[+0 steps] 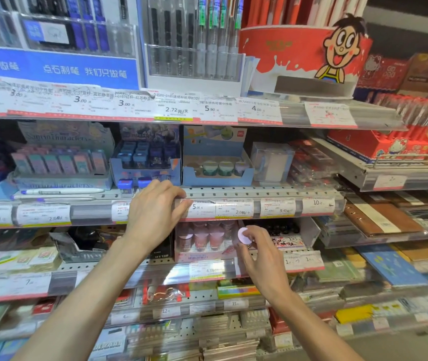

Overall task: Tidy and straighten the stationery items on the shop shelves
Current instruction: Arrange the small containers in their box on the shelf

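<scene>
My left hand (155,212) rests on the front edge of the middle shelf (233,191), fingers bent over the price-label strip (233,208), just below a blue display box of small blue containers (146,162). My right hand (257,254) pinches a small round lilac-topped item (244,235) in front of a pink display box (202,241) holding several similar pink round items on the shelf below. A light blue tray of green and lilac round tubs (218,168) stands on the middle shelf to the right of my left hand.
Pens (59,192) lie loose along the middle shelf's front at left, beside a pastel eraser box (59,162). Pen racks (194,40) and a red cartoon display tub (304,53) fill the top shelf. Notebooks (382,217) are stacked on the shelves at right.
</scene>
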Demonstrator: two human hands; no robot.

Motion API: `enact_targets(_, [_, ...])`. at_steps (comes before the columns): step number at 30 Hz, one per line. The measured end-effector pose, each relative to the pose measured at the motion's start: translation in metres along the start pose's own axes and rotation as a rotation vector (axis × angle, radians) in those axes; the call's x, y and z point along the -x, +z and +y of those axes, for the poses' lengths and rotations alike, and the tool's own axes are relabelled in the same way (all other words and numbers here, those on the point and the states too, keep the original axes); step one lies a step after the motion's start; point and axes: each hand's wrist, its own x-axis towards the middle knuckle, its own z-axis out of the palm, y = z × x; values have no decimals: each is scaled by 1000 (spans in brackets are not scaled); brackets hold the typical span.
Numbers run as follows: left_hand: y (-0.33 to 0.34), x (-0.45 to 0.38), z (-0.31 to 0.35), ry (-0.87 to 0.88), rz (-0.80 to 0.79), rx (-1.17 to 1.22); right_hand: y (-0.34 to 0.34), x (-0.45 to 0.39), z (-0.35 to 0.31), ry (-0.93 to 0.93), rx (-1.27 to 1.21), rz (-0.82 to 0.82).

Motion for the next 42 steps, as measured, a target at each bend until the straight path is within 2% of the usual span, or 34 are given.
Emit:
enact_targets(3, [1,0,-1,-6,-2,2,9,-8,3,23,5,7])
enact_targets(13, [4,1,-3,-12,-11,3,23,-40,8,41,284,-122])
enact_targets(22, [3,1,-2,-14,-10,8,26,-46,10,18,354,-177])
enact_targets(36, [8,6,0,-34,28,6,25,-29,8,-9,372,-193])
enact_targets(39, [10,9,2,-61,46,26,23,-25,8,-28,334,-242])
enact_targets(42, [10,12,4,-89,40,71,19,-21,7,-19,249,-222])
